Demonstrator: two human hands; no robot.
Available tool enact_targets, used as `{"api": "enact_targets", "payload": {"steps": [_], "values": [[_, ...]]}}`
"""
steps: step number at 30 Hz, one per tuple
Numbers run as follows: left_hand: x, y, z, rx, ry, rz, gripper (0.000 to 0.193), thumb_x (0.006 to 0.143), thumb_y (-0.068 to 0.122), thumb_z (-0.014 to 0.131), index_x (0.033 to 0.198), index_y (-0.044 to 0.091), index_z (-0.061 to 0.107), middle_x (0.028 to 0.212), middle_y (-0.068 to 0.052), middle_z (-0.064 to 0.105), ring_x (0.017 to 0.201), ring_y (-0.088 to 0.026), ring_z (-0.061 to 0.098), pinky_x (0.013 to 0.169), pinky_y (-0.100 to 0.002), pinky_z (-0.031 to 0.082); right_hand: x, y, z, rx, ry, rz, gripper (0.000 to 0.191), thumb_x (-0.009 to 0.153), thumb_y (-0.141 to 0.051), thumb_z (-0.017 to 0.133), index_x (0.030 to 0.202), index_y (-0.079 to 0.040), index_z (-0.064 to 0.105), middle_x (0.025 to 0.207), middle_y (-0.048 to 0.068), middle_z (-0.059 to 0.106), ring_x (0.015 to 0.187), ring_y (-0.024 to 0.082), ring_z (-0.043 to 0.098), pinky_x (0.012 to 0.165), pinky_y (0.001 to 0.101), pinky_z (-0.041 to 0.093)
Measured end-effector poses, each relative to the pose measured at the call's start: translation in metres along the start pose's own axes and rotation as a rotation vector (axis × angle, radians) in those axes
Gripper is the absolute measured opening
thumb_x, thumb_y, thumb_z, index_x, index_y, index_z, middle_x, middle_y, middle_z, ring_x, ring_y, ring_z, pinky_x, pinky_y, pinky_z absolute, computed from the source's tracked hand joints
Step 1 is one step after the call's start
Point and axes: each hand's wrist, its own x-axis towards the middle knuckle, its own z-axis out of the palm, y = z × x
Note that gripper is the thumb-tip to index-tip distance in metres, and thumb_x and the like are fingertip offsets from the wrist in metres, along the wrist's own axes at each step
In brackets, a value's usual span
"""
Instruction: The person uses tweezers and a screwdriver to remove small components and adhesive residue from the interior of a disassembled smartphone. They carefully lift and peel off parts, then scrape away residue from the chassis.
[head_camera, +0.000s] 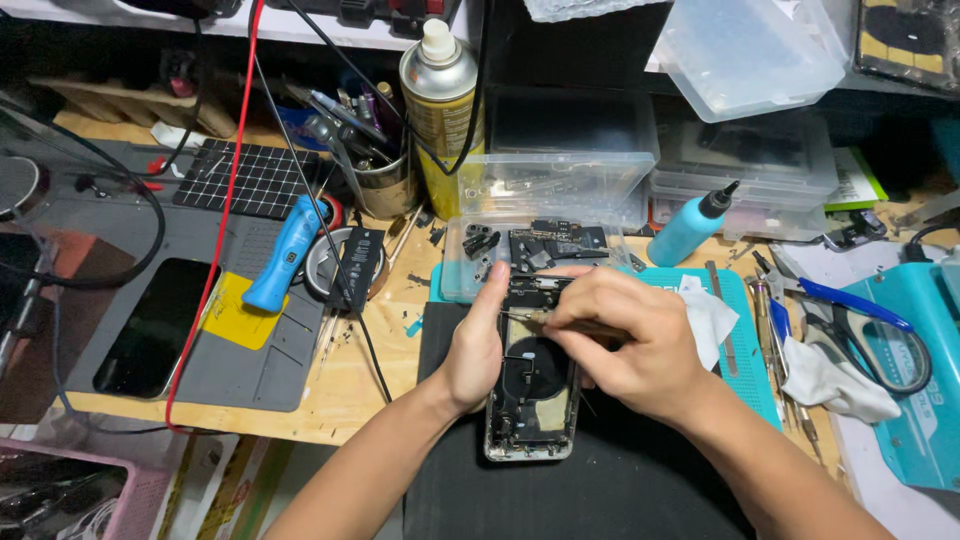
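Note:
An opened phone body (535, 400) lies back-open on a black mat (600, 480), its inner parts showing. My left hand (475, 345) steadies its left edge, thumb stretched up along the side. My right hand (625, 340) holds a thin screwdriver (540, 318) with its tip over the upper part of the phone's interior.
A clear parts box (470, 285) with small black pieces sits just behind the phone. A yellow spray can (440, 110), a tool cup (385, 185), a blue bottle (690, 228), scissors (860, 320), white cloths (835, 380), a grey work mat (250, 340) with a dark phone (155, 325), and red and black cables surround it.

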Motion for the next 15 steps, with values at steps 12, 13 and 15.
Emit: {"api": "enact_targets", "payload": {"steps": [12, 13, 15], "values": [[-0.005, 0.006, 0.009, -0.080, 0.074, -0.041, 0.073, 0.113, 0.054, 0.017, 0.146, -0.004, 0.048, 0.125, -0.020, 0.066, 0.105, -0.029, 0.069, 0.093, -0.043, 0.058, 0.012, -0.011, -0.009, 0.003, -0.027, -0.117, 0.018, 0.083, -0.007, 0.076, 0.097, 0.003, 0.071, 0.079, 0.011, 0.073, 0.070, 0.016, 0.071, 0.088, 0.0392, 0.054], [-0.005, 0.006, 0.010, -0.086, 0.130, -0.070, 0.073, 0.110, 0.054, 0.017, 0.146, -0.002, 0.047, 0.126, -0.018, 0.067, 0.104, -0.028, 0.070, 0.091, -0.044, 0.058, 0.012, -0.012, -0.010, -0.017, -0.015, -0.117, 0.020, 0.082, -0.008, 0.076, 0.098, 0.004, 0.071, 0.080, 0.011, 0.073, 0.072, 0.017, 0.073, 0.085, 0.0393, 0.054], [-0.001, 0.005, 0.013, -0.106, -0.036, -0.001, 0.075, 0.113, 0.056, 0.016, 0.151, -0.001, 0.047, 0.123, -0.020, 0.066, 0.103, -0.029, 0.069, 0.090, -0.045, 0.059, 0.012, -0.014, -0.012, -0.005, -0.084, 0.191, 0.011, 0.090, -0.009, 0.073, 0.096, -0.001, 0.077, 0.067, 0.008, 0.073, 0.056, 0.012, 0.070, 0.060, 0.0302, 0.052]]}}
